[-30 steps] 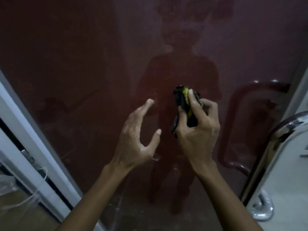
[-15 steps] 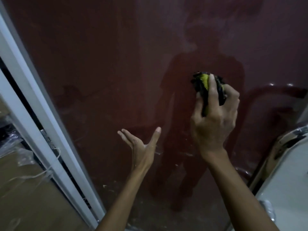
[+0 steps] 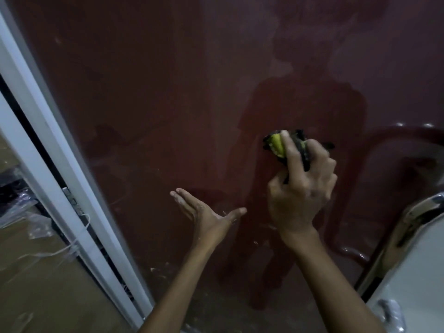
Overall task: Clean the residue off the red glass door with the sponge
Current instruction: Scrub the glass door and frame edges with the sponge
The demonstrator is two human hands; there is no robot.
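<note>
Head view: you are in the middle of scrubbing.
Your right hand (image 3: 300,186) holds the sponge (image 3: 278,144) tight on the red glass door (image 3: 144,104); your left hand (image 3: 206,212) is spread wide, empty. White specks (low down) are left.

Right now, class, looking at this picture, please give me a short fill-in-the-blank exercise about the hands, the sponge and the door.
1. The sponge is gripped by the ____ hand.
2. The left hand is open and holds ____.
3. The glass door being wiped is dark ____.
4. White specks of residue show on the ____ part of the door.

Missing words: right; nothing; red; lower
</note>
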